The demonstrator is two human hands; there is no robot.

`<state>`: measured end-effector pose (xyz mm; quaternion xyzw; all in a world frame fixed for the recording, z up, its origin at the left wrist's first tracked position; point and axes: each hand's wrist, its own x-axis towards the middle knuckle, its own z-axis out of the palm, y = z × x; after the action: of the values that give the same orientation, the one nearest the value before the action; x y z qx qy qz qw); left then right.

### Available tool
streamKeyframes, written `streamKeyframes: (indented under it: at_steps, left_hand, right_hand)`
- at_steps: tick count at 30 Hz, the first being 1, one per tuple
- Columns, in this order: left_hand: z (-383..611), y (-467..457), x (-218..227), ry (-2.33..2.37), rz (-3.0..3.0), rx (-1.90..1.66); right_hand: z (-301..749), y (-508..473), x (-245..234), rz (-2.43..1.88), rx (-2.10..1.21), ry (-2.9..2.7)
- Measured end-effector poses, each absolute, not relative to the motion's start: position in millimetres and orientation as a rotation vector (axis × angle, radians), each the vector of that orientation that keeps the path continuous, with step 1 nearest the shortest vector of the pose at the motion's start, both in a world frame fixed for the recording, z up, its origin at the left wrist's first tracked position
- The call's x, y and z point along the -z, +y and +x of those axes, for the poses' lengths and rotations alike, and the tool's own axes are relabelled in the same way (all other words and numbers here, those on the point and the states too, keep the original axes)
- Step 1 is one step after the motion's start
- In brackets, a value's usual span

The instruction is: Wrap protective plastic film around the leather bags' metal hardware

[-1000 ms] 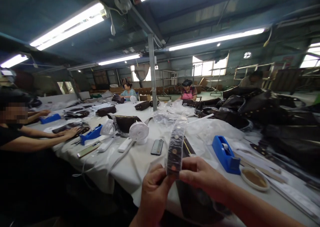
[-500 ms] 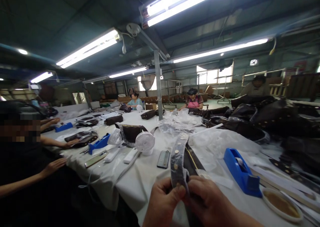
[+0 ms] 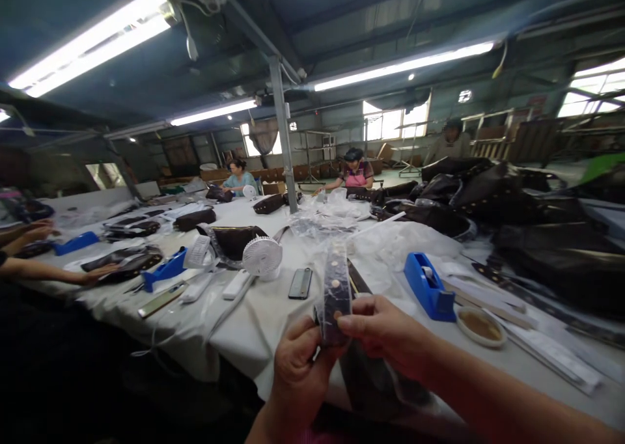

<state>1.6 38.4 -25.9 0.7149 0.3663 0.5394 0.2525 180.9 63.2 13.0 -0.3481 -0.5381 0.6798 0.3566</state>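
I hold a dark studded strap (image 3: 334, 291) in a clear plastic sleeve, upright in front of me. My left hand (image 3: 299, 366) pinches its lower end from the left. My right hand (image 3: 385, 333) pinches the same end from the right, thumb and fingers closed on it. The strap rises above both hands over the near edge of the white-covered table (image 3: 263, 320). A dark bag part lies under my hands on the table.
A blue tape dispenser (image 3: 428, 286) and a shallow dish (image 3: 481, 327) sit to the right. A phone (image 3: 299, 282), a small white fan (image 3: 262, 256) and another blue dispenser (image 3: 163, 269) lie left. Dark bags (image 3: 512, 216) pile at right. Other people work at the left and far side.
The view swung up and then back down and right. My hands lifted the strap slightly higher; both still pinch its lower end. The person at left has dropped mostly out of view.
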Motion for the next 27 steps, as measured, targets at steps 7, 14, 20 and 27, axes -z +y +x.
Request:
streamKeyframes:
  at_steps: [7, 14, 20, 27]
  left_hand:
    - [-8.9, 48.7, 23.3, 0.857, 1.652, -1.185]
    - [-8.3, 60.8, 26.3, 0.72, 0.879, -1.093]
    - [-0.4, 54.9, 26.1, 0.987, 1.433, -1.224]
    - [11.1, 50.8, 32.2, 1.311, 2.313, -1.035]
  right_hand:
    - [176.7, 58.8, -8.8, -0.86, -1.196, -1.721]
    - [188.2, 70.2, 11.0, -0.599, -0.393, -2.31]
    - [197.6, 81.2, 1.8, -0.851, -1.104, -2.027]
    - [188.6, 84.7, 7.2, -0.974, -1.544, -1.542]
